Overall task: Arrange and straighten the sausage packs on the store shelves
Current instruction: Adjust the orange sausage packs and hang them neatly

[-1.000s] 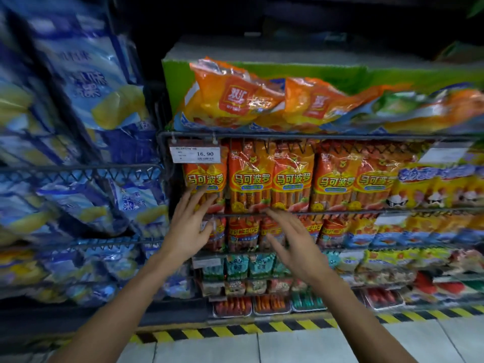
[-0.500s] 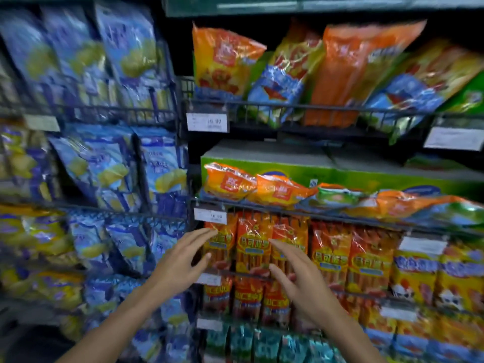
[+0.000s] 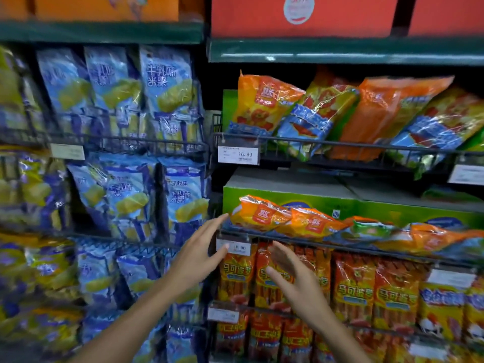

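Observation:
Orange sausage packs (image 3: 262, 214) lie flat in a row on a wire shelf (image 3: 340, 246), in front of a green carton (image 3: 366, 205). Below them red-orange sausage packs (image 3: 353, 286) stand upright. Larger orange and blue packs (image 3: 264, 103) lean at odd angles on the shelf above. My left hand (image 3: 195, 258) is open, fingers straight, its fingertips at the left end of the flat packs and over the price tag (image 3: 237, 247). My right hand (image 3: 293, 281) is open in front of the upright packs, holding nothing.
Blue and yellow snack bags (image 3: 125, 195) fill the wire racks on the left. Price tags (image 3: 238, 155) hang on the shelf rails. A green shelf board (image 3: 340, 51) with red boxes (image 3: 301, 14) runs along the top.
The view has tilted upward, bringing higher shelves into sight. Both hands have risen from the upright packs toward the shelf of flat orange packs, still open and holding nothing.

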